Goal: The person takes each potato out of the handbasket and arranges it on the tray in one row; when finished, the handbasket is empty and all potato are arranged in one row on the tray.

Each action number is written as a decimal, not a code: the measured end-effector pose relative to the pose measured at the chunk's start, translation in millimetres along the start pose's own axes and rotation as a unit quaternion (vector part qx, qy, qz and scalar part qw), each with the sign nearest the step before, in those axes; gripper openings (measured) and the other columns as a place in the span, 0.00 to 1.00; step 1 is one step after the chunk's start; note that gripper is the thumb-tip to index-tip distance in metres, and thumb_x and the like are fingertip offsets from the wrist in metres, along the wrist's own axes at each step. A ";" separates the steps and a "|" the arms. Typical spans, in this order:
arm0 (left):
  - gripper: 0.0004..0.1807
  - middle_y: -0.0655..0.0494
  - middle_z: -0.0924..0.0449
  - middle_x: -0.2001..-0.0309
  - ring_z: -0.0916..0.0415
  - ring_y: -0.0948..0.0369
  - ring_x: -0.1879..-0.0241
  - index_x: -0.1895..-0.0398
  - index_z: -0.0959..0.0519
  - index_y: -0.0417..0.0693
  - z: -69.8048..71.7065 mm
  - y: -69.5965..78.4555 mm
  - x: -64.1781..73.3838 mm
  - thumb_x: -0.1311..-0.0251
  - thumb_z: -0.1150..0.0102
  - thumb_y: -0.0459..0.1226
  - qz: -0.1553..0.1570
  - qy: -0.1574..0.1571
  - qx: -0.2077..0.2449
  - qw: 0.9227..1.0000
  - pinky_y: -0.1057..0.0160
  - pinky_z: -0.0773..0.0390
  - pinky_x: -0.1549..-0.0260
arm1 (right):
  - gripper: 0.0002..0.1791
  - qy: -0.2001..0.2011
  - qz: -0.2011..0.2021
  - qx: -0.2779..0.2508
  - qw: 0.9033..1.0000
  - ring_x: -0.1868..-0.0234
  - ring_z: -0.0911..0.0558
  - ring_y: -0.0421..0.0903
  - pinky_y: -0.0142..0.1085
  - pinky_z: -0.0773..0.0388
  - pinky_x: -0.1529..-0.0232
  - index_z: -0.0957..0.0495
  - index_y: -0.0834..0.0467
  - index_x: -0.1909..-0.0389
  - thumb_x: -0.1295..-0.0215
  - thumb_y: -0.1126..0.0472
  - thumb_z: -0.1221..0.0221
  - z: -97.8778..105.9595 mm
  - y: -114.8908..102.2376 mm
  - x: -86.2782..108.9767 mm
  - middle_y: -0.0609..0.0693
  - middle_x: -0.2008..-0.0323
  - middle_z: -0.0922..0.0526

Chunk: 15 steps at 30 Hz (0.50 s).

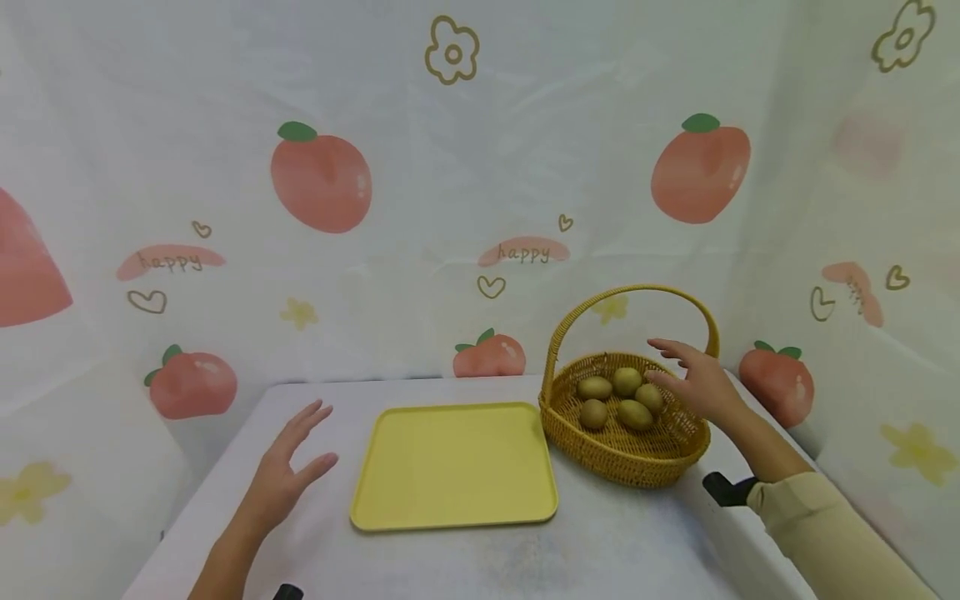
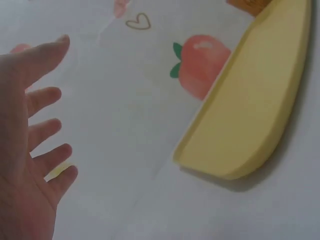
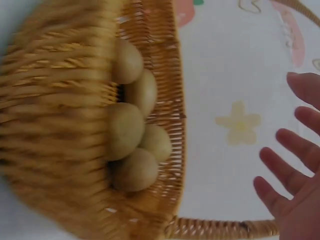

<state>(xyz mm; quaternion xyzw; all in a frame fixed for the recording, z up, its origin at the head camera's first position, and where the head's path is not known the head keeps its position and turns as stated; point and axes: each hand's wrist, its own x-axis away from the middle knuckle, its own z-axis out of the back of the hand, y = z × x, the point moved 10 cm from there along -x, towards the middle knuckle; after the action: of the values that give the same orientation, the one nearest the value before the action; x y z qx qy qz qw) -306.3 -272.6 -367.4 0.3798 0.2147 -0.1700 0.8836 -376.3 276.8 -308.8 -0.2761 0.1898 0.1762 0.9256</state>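
A wicker basket (image 1: 626, 467) with a tall arched handle stands on the right of the table. Several oval, brownish-green fruits that look like kiwis (image 1: 635, 414) lie inside it; the right wrist view shows the kiwis (image 3: 125, 131) bunched together. Over the basket's right side hovers my right hand (image 1: 701, 385), fingers spread and apart from the fruit. Left of the basket a flat yellow tray (image 1: 455, 468) lies with nothing on it. My left hand (image 1: 281, 479) is in the air beside the tray's left edge, fingers extended, holding nothing.
A white cloth covers the table (image 1: 442, 560). Behind and at the sides hang white sheets (image 1: 405, 292) printed with peaches, hearts and flowers. The basket's arched handle (image 1: 633, 288) rises beside my right hand. A dark strap piece (image 1: 727, 490) sits at my right wrist.
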 end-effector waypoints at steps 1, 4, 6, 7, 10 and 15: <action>0.32 0.44 0.39 0.30 0.47 0.60 0.29 0.31 0.33 0.47 -3.0 -0.7 0.3 0.39 0.37 0.36 -0.003 0.002 0.016 1.000 0.59 0.39 0.33 | 0.29 -0.012 -0.011 -0.006 1.000 0.43 0.27 0.65 0.62 0.29 0.47 0.32 0.64 0.35 0.33 0.56 0.39 -1.8 1.8 -5.9 0.67 0.39 0.28; 0.31 0.42 0.37 0.31 0.43 0.72 0.33 0.31 0.33 0.43 -12.8 -6.0 2.8 0.39 0.38 0.33 -0.005 0.001 0.059 0.998 0.83 0.42 0.42 | 0.30 -0.048 -0.045 -0.023 0.998 0.40 0.29 0.65 0.61 0.32 0.42 0.34 0.64 0.33 0.31 0.54 0.42 -9.8 9.4 -21.9 0.67 0.37 0.30; 0.31 0.41 0.36 0.32 0.39 0.64 0.34 0.31 0.34 0.41 -20.4 -11.7 5.3 0.38 0.38 0.33 0.011 -0.008 0.081 0.997 0.79 0.38 0.41 | 0.30 -0.064 -0.062 -0.029 0.996 0.39 0.29 0.66 0.61 0.32 0.42 0.35 0.64 0.32 0.30 0.53 0.43 -15.9 16.0 -30.3 0.67 0.37 0.30; 0.31 0.40 0.36 0.33 0.37 0.58 0.34 0.31 0.35 0.40 -24.2 -15.4 6.7 0.37 0.39 0.33 0.021 -0.014 0.090 0.996 0.74 0.35 0.40 | 0.31 -0.069 -0.070 -0.035 0.995 0.39 0.30 0.67 0.61 0.31 0.42 0.36 0.65 0.32 0.29 0.53 0.44 -19.1 19.2 -33.7 0.68 0.37 0.31; 0.31 0.39 0.36 0.33 0.35 0.43 0.36 0.31 0.36 0.41 -37.0 -30.3 10.5 0.37 0.39 0.34 0.070 -0.040 0.110 0.991 0.59 0.31 0.39 | 0.31 -0.083 -0.087 -0.053 0.991 0.39 0.31 0.68 0.61 0.30 0.43 0.37 0.66 0.32 0.29 0.54 0.45 -29.6 29.6 -41.7 0.70 0.37 0.32; 0.34 0.39 0.39 0.30 0.36 0.40 0.35 0.30 0.36 0.43 -57.4 -54.3 16.5 0.39 0.36 0.37 0.156 -0.085 0.139 0.974 0.48 0.32 0.40 | 0.31 -0.104 -0.127 -0.073 0.984 0.38 0.32 0.69 0.60 0.30 0.43 0.39 0.67 0.31 0.28 0.54 0.46 -51.9 53.9 -50.5 0.71 0.36 0.34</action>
<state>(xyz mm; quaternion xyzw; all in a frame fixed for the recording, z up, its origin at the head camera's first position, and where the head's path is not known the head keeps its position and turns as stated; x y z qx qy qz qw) -331.8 -267.7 -443.9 0.5121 0.0510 -0.0902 0.8526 -456.4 277.9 -350.3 -0.3451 0.0429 0.0980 0.9325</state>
